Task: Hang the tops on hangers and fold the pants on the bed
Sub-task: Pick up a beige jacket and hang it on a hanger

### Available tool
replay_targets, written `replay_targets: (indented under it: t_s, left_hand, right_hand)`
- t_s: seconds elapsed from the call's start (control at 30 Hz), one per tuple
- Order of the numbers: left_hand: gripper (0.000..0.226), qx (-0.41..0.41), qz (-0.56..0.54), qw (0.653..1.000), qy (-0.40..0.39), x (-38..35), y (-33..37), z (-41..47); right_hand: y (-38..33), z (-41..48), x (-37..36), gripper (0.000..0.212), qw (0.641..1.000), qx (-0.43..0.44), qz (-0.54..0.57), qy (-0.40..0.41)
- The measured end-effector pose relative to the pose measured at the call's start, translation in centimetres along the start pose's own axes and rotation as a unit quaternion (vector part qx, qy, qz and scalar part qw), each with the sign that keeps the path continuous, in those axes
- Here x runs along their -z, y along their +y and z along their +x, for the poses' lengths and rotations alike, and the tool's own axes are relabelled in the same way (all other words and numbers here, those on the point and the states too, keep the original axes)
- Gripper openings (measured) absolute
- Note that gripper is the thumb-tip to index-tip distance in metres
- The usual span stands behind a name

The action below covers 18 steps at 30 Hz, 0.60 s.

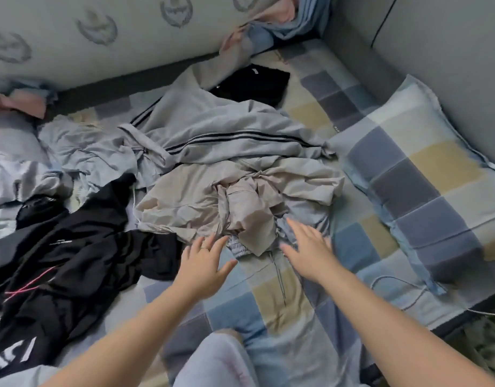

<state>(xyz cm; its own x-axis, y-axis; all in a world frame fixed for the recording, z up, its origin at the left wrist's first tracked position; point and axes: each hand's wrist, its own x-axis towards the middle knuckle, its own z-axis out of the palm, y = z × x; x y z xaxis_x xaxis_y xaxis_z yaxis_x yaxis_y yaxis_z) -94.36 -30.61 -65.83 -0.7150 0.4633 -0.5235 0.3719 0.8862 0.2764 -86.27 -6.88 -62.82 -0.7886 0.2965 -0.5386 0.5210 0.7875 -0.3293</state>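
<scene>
A heap of clothes lies on the checked bed sheet [271, 294]. A crumpled beige garment [201, 199] sits in the middle, with a grey garment with dark stripes [229, 129] behind it. Black clothes [73, 252] spread out at the left, and a folded black piece [254, 82] lies at the back. A light blue garment [84, 149] is bunched at the left rear. My left hand [206, 259] and my right hand [307, 247] hover with fingers spread just in front of the beige garment, holding nothing. A grey elastic waistband [239, 247] shows between them.
A checked pillow [416, 174] lies at the right by the grey wall [436, 37]. Pink and blue bedding [271, 20] is bunched in the far corner. A thin white cable [394, 286] runs along the bed's right edge. My knee [213, 361] is at the bottom.
</scene>
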Motion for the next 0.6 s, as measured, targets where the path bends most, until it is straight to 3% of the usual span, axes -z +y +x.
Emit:
replay_targets:
  t_s: [0.17, 0.43, 0.5, 0.6]
  left_hand:
    - [0.070, -0.023, -0.008, 0.999, -0.023, -3.7, -2.3, 14.4]
    - [0.085, 0.026, -0.097, 0.991, 0.083, -6.4, -3.3, 30.4]
    - [0.080, 0.047, -0.140, 0.985, 0.084, -6.5, -4.0, 32.9]
    - [0.055, 0.046, -0.140, 0.986, 0.081, -6.6, -5.4, 34.8]
  right_hand:
    - [1.5, 12.0, -5.0, 0.069, 0.999, -0.047, 0.008, -0.023]
    - [1.5, 23.6, -12.0, 0.105, 0.992, -0.088, 0.090, -0.020]
    - [1.2, 24.9, -13.2, 0.101, 0.987, -0.105, 0.122, -0.012]
    - [1.0, 26.0, -14.4, 0.078, 0.991, -0.096, 0.086, 0.020]
